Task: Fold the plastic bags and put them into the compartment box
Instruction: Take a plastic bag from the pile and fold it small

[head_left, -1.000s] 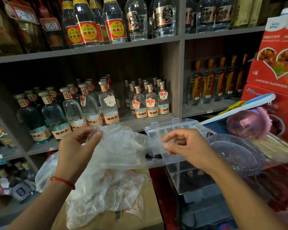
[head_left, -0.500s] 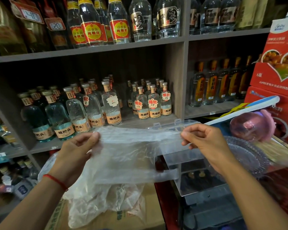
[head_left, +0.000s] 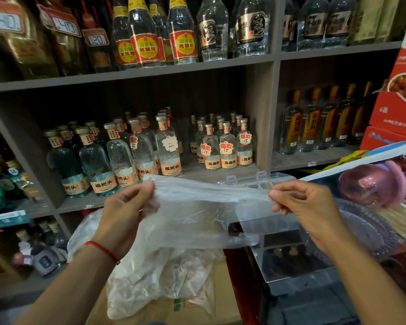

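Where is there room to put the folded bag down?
Bare room is scarce. The cardboard box shows a free strip along its right edge, beside the heap of bags. The compartment box sits behind the stretched plastic bag; its cells look empty. The glass dish and the shelves are crowded.
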A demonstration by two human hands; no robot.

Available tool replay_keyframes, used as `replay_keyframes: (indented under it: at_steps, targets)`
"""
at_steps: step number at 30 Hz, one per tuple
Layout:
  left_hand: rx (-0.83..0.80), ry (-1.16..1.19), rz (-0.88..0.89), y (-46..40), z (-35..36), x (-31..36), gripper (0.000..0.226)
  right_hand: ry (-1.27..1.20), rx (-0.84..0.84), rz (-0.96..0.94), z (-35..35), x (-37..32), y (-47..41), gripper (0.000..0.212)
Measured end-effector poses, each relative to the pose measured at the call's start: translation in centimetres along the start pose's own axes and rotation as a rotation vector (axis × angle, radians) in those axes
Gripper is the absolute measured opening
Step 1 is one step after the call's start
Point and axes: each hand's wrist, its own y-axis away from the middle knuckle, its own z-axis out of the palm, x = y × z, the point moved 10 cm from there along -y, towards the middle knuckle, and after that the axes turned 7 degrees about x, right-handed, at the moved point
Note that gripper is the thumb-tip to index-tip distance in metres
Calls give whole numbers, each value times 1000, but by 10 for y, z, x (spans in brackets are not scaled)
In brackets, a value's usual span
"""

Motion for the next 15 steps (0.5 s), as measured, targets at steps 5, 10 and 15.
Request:
replay_keyframes:
  at_steps: [5, 10, 15]
  targets:
    - [19, 6, 84, -3, 0, 9, 39, -27, -19, 35, 3, 4, 2, 8]
    - [122, -164, 353, -3, -3, 36, 35, -57, -37, 51, 11, 5, 2, 7]
    - [199, -474, 661, 7, 14, 77, 27, -73, 6, 63, 11, 9, 1, 9]
